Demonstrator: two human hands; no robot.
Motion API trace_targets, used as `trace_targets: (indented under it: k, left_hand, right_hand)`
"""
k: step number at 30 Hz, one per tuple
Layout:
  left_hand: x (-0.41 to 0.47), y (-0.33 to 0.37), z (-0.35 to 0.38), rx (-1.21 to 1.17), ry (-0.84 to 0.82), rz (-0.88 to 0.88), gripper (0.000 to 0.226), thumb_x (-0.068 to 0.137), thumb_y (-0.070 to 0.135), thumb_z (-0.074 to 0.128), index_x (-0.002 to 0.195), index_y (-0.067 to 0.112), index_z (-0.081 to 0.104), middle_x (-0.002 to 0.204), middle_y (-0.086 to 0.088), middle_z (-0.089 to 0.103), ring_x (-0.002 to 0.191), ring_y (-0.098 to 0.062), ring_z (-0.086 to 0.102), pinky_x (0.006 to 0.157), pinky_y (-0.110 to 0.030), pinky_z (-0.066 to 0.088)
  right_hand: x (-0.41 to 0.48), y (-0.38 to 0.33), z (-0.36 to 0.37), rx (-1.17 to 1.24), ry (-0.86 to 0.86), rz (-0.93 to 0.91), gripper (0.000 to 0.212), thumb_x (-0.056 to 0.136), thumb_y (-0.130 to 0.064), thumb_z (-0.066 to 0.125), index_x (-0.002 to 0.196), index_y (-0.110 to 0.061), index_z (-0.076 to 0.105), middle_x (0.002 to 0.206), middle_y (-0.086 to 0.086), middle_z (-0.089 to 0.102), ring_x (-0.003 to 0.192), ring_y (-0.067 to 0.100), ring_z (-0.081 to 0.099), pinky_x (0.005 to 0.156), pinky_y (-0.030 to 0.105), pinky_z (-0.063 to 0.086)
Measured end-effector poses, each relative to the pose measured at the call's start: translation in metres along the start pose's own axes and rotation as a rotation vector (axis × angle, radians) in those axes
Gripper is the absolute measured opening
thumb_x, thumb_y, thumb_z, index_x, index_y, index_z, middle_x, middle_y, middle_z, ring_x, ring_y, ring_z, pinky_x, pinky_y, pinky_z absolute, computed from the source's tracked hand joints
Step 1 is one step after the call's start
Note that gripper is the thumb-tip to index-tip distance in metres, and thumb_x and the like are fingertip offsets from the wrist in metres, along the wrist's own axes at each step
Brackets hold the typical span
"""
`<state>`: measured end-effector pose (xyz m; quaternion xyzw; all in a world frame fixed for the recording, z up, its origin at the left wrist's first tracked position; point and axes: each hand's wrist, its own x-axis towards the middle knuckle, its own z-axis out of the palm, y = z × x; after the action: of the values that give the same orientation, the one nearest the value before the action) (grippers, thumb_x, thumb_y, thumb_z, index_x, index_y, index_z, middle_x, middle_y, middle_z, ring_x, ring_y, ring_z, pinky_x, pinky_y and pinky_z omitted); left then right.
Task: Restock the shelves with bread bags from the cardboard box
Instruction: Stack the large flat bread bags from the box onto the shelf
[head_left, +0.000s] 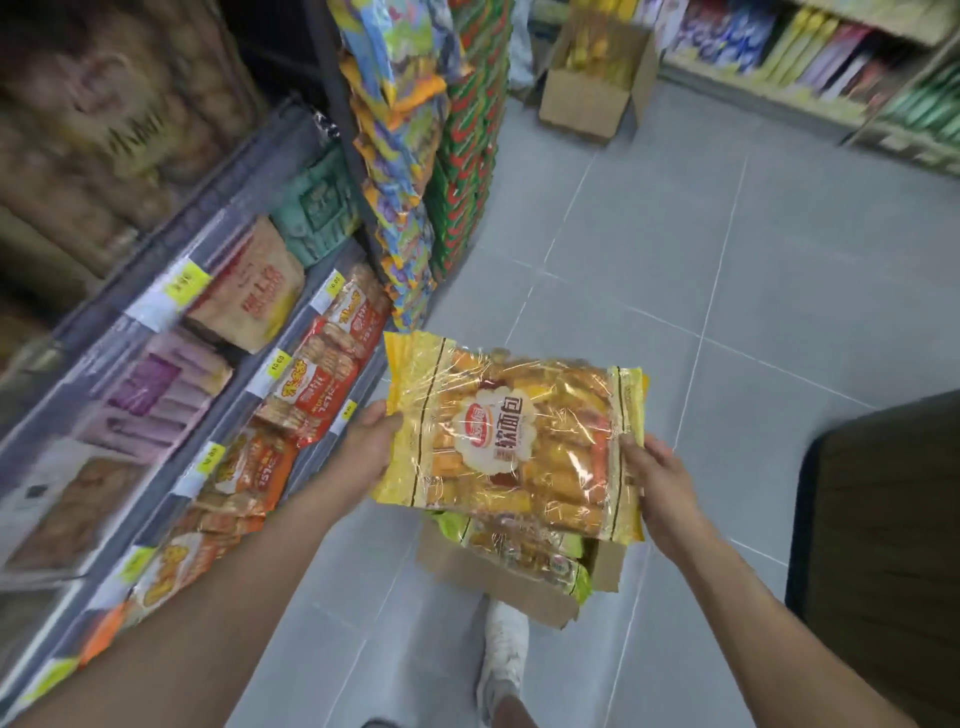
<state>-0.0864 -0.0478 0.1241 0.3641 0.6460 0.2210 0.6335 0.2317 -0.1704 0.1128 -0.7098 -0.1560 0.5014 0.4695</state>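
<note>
A: So where was the bread bag (511, 441) at that point?

B: Up in the air between both hands. Left hand (370, 447) had its fingers (382, 415) closed on the bag's left edge, right hand (658, 480) had its fingers (631, 447) pinching the right edge, thumb on top.

A: And the cardboard box (524, 577)?

B: Right below the fingers, on the floor (675, 234), with more bags (524, 551) inside. The shelves (218, 332) were off past the left fingers, already holding orange snack packs (317, 379).
</note>
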Motion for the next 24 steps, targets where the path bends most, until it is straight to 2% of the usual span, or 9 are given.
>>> trace_targets:
  k: [2,6,9,13,16,18,20,22,24]
  left_hand:
    - [-0.040,0.026,-0.024,-0.064,0.014,0.046,0.024,0.103,0.006,0.050,0.093,0.021,0.067,0.074,0.010,0.074,0.066,-0.007,0.070,0.073,-0.032,0.051]
    - [-0.115,0.077,-0.076,-0.156,0.053,0.130,0.025,0.100,0.008,0.054,0.101,0.022,0.074,0.096,0.001,0.078,0.096,-0.025,0.068,0.097,-0.045,0.051]
    - [-0.178,0.116,-0.115,-0.171,0.067,0.220,0.022,0.100,0.007,0.054,0.103,0.020,0.072,0.099,-0.006,0.073,0.094,-0.024,0.065,0.085,-0.036,0.049]
    - [-0.254,0.152,-0.163,-0.186,0.079,0.317,0.016,0.101,0.013,0.058,0.107,0.021,0.071,0.091,0.006,0.078,0.083,-0.013,0.071,0.081,-0.030,0.056]
    - [-0.308,0.170,-0.203,-0.207,0.114,0.408,0.014,0.099,0.023,0.064,0.086,0.017,0.065,0.074,0.007,0.075,0.068,-0.011,0.068,0.067,-0.022,0.054]
    - [-0.341,0.177,-0.227,-0.214,0.122,0.463,0.029,0.084,0.041,0.076,0.090,0.013,0.068,0.092,-0.010,0.071,0.079,-0.020,0.066,0.080,-0.033,0.051]
    - [-0.367,0.180,-0.252,-0.285,0.151,0.499,0.033,0.074,0.047,0.081,0.091,0.020,0.073,0.102,-0.013,0.069,0.087,-0.024,0.065,0.086,-0.042,0.050]
    - [-0.394,0.184,-0.270,-0.357,0.186,0.544,0.025,0.087,0.037,0.076,0.108,0.023,0.072,0.107,-0.008,0.073,0.086,-0.021,0.070,0.083,-0.038,0.055]
    - [-0.416,0.187,-0.287,-0.407,0.178,0.605,0.043,0.094,0.030,0.070,0.135,0.026,0.057,0.119,-0.003,0.072,0.099,-0.020,0.073,0.083,-0.036,0.058]
  right_hand:
    - [-0.030,-0.035,0.008,0.124,-0.134,0.018,0.022,0.100,-0.020,0.059,0.116,-0.010,0.070,0.100,0.010,0.076,0.084,0.024,0.071,0.071,0.034,0.060]
    - [-0.089,-0.098,0.021,0.208,-0.326,0.006,0.031,0.086,-0.033,0.071,0.110,-0.014,0.066,0.105,0.011,0.064,0.081,0.022,0.067,0.065,0.034,0.060]
    - [-0.133,-0.147,0.039,0.129,-0.438,-0.076,0.057,0.079,-0.041,0.079,0.125,-0.012,0.062,0.115,0.014,0.064,0.085,0.025,0.066,0.071,0.035,0.059]
    - [-0.196,-0.209,0.065,0.075,-0.563,-0.199,0.091,0.057,-0.053,0.093,0.134,-0.017,0.061,0.130,0.016,0.062,0.107,0.034,0.060,0.093,0.046,0.050]
    - [-0.235,-0.247,0.085,0.070,-0.658,-0.293,0.070,0.080,-0.049,0.079,0.139,-0.018,0.058,0.144,0.014,0.057,0.126,0.037,0.053,0.111,0.055,0.037]
    - [-0.258,-0.268,0.098,0.045,-0.691,-0.368,0.048,0.099,-0.038,0.056,0.142,-0.016,0.056,0.147,0.016,0.054,0.136,0.041,0.048,0.117,0.065,0.028]
    - [-0.284,-0.288,0.111,0.038,-0.713,-0.408,0.045,0.102,-0.036,0.049,0.143,-0.018,0.056,0.147,0.013,0.055,0.138,0.041,0.047,0.116,0.069,0.026]
    - [-0.317,-0.308,0.127,0.023,-0.757,-0.442,0.047,0.101,-0.039,0.049,0.144,-0.022,0.054,0.147,0.010,0.056,0.136,0.038,0.051,0.116,0.068,0.029]
    - [-0.347,-0.324,0.142,0.010,-0.788,-0.486,0.044,0.105,-0.038,0.043,0.146,-0.022,0.053,0.145,0.010,0.058,0.132,0.036,0.055,0.111,0.065,0.038]
